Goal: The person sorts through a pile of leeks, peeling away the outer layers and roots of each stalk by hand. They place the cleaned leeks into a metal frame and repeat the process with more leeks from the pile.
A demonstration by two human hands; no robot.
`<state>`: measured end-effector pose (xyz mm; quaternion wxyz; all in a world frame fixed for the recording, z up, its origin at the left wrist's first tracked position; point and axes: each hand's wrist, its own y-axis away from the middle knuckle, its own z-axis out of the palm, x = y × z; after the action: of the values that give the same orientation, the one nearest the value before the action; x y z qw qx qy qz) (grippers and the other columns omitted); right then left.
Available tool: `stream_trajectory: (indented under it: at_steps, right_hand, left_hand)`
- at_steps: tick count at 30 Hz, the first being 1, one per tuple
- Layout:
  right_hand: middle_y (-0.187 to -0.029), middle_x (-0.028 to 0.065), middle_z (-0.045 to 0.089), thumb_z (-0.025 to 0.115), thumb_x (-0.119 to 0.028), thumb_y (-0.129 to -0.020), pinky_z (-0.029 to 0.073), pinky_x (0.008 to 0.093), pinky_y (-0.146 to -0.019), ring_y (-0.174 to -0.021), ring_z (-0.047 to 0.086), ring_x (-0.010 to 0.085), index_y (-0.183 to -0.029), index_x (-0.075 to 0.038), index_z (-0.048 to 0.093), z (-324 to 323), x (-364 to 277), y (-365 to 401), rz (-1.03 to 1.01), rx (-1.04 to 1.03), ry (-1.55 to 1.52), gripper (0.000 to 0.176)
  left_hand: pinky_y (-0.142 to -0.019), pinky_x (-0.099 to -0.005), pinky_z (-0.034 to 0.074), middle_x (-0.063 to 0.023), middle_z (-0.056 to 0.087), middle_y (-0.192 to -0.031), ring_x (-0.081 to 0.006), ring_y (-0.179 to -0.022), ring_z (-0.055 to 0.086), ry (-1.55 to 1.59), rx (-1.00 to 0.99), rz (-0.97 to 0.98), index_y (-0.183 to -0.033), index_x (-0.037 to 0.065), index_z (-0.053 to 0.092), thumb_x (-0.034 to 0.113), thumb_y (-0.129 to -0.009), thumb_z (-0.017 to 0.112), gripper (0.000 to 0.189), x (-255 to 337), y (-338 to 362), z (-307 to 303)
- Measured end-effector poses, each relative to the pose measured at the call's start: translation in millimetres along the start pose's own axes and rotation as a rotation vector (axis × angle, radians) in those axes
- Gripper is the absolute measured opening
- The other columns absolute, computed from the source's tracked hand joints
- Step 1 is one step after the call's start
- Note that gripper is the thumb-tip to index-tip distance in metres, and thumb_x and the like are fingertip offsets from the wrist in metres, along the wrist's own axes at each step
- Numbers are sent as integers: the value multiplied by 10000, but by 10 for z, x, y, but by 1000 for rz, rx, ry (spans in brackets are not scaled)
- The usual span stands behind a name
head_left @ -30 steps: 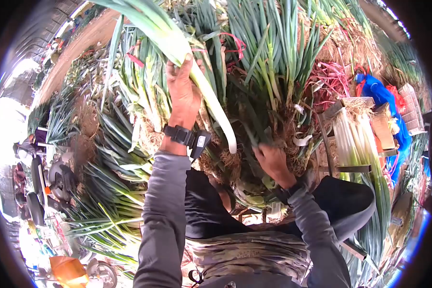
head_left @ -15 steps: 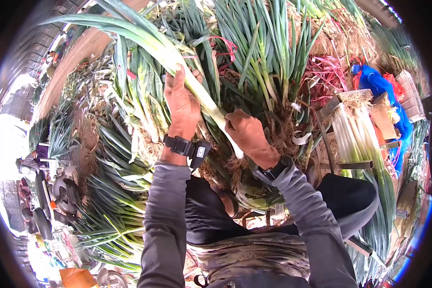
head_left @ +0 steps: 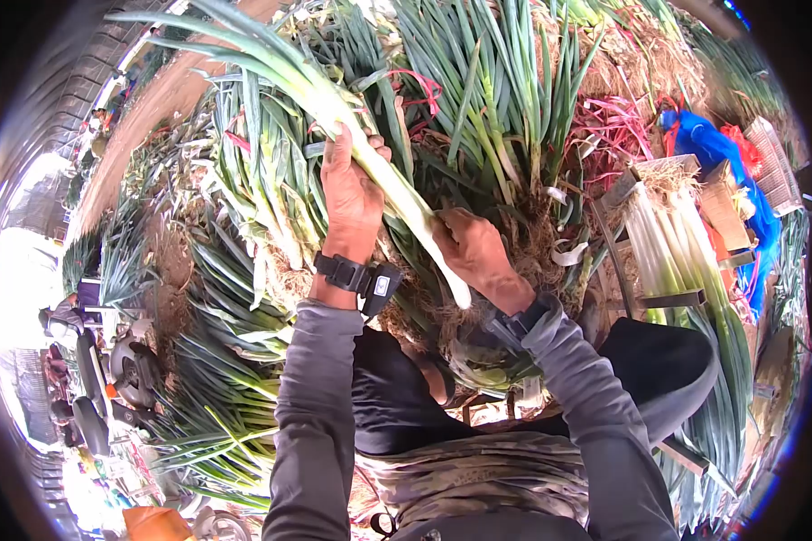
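A long green onion (head_left: 410,209) with a white stalk and green leaves slants from upper left to lower right in front of me. My left hand (head_left: 350,194) is closed around its middle, thumb along the top of the stalk. My right hand (head_left: 480,252) is closed with bent fingers against the lower white part, a little above the root end. What its fingertips pinch there is partly hidden. Under the hands lie brown roots and loose peelings. Upright green onions (head_left: 505,117) stand just beyond my hands.
Trimmed green onions (head_left: 663,234) lie on a metal-framed rack at my right, near a blue cloth (head_left: 717,149). Pink ties (head_left: 609,131) sit in a heap behind. More unpeeled green onions (head_left: 221,361) cover the ground to my left. A motorbike (head_left: 131,370) stands farther left.
Both hands and the green onion have shifted slightly to the right and down in view. The right hand's fingers have turned a little along the lower stalk, whose white end shows more.
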<state>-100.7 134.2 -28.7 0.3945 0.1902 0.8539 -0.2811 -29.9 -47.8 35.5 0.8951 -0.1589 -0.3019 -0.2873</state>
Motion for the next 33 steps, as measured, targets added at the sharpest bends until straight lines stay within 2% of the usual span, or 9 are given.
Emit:
stream_trajectory:
  at_steps: [5, 6, 11, 14, 17, 21, 28, 31, 33]
  right_hand:
    - [-828, 231, 680, 661, -237, -954, 507, 471, -659, -768, 648, 439, -913, -13, 682, -95, -38, -172, 90, -16, -152, 229]
    - [-730, 224, 651, 670, -255, -948, 480, 433, -619, -652, 638, 369, -910, -1, 695, -96, -6, -218, 64, 1, -147, 258]
    - [-628, 144, 622, 703, -263, -890, 443, 378, -567, -570, 543, 162, -851, 55, 698, -135, 242, -243, 385, -343, -530, 321]
    - [-706, 70, 654, 710, -301, -903, 474, 325, -581, -661, 640, 165, -827, 3, 687, -177, 277, -234, 414, -568, -181, 314]
    - [-836, 205, 724, 664, -283, -853, 555, 464, -713, -799, 725, 365, -906, -8, 726, -57, 472, 83, 226, -498, 372, 287]
    - [-917, 218, 725, 697, -348, -823, 559, 503, -770, -887, 706, 423, -912, -40, 731, 7, 970, 773, 435, -629, 455, 322]
    - [-872, 256, 690, 678, -378, -836, 517, 550, -752, -848, 681, 449, -870, -29, 682, 309, 1030, 1378, 438, -477, 426, 350]
    - [-864, 236, 691, 664, -303, -851, 529, 530, -727, -836, 687, 432, -891, -47, 674, 263, 1106, 1273, 138, -229, 418, 259]
    - [-840, 217, 687, 669, -266, -857, 534, 515, -702, -817, 686, 423, -887, -56, 667, 3, 789, 839, 154, -196, 489, 212]
  left_hand:
    - [-1025, -423, 497, -88, 645, -1024, -263, -1082, 630, 80, 14, -111, -1274, 25, 567, 308, -1014, 640, 391, -19, 74, 16]
    - [-1058, -435, 476, -88, 651, -1036, -270, -1124, 620, 59, -22, -118, -1299, 24, 555, 315, -1019, 630, 411, -13, 57, 0]
    - [-1131, -454, 428, -85, 667, -1048, -290, -1225, 587, 52, -154, -165, -1386, 23, 505, 328, -1038, 592, 471, 52, 92, 63]
    - [-966, -395, 517, -83, 623, -1044, -249, -1050, 612, 63, -192, -175, -1395, 35, 497, 356, -1010, 642, 522, 102, 109, 108]
    - [-809, -332, 526, -82, 607, -1024, -196, -880, 570, 74, -227, -137, -1367, 46, 519, 364, -996, 668, 511, 203, 62, 145]
    - [-790, -326, 491, -75, 581, -1009, -181, -858, 526, 57, -231, -37, -1357, 48, 523, 329, -1004, 654, 470, 462, 42, 123]
    - [-764, -305, 467, -53, 539, -1000, -165, -860, 496, -58, -171, -102, -1417, 63, 477, 364, -1010, 638, 531, 280, 347, 191]
    - [-741, -274, 461, -51, 523, -1000, -146, -845, 484, 30, -248, -142, -1424, 53, 463, 376, -1007, 639, 556, 328, 424, 331]
    - [-709, -257, 455, -51, 496, -993, -130, -820, 472, 86, -275, -102, -1426, -13, 440, 365, -1003, 646, 604, 409, 446, 415]
